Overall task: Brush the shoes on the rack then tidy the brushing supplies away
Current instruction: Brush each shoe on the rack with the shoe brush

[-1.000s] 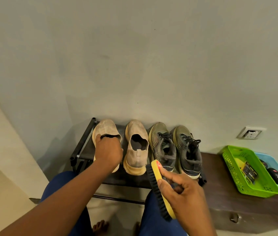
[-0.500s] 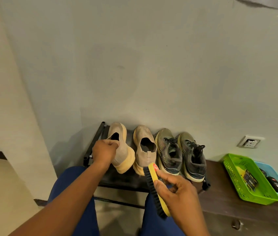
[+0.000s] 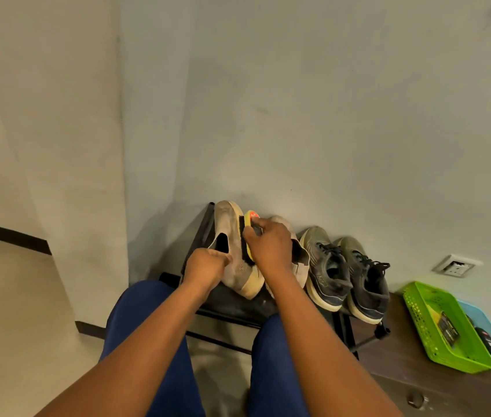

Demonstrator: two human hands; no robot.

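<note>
Four shoes sit on the black metal rack (image 3: 202, 233). The left hand (image 3: 205, 266) grips the collar of a tilted beige knit shoe (image 3: 232, 251); the right hand (image 3: 271, 248) clasps a yellow-backed, black-bristled brush (image 3: 248, 224) against its side. Two grey laced sneakers (image 3: 346, 272) stand rightward, near a green mesh plastic basket (image 3: 424, 308).

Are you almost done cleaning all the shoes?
Not nearly. Nothing looks finished yet. Right now the left hand grips the first beige shoe, tipped on its side, while the right hand holds the yellow brush with its bristles against it. The second beige shoe and the two dark sneakers wait on the rack. After that, the brush goes away, probably into the green basket.
</note>
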